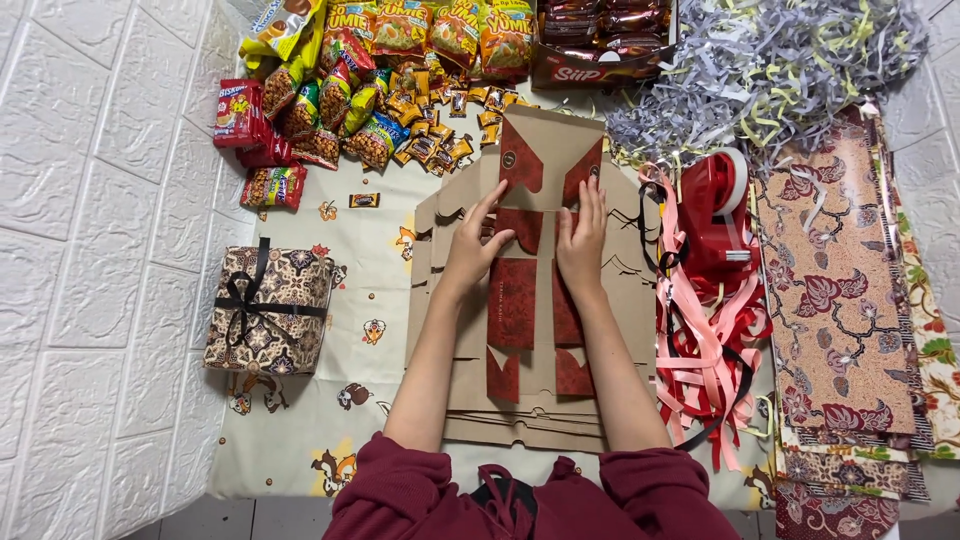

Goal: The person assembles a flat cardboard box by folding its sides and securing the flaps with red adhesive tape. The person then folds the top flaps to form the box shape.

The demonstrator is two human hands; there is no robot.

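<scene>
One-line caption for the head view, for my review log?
Both hands, left hand and right hand, press flat on a stack of unfolded brown-and-red cardboard boxes, between a wrapped gift box and ribbons.

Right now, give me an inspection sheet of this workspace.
Surface: cloth with cartoon print, spread on the floor.
Job's things: stack of flat brown cardboard box blanks with red patterned panels.
Clutter: snack packets, shredded paper, ribbons, red tape dispenser, patterned wrapping sheets, wrapped gift box tied with black ribbon.
Hands: left hand and right hand both flat on the top blank, open.
Cables: nothing seen.
Surroundings: white brick-pattern wall panel at the left.
</scene>
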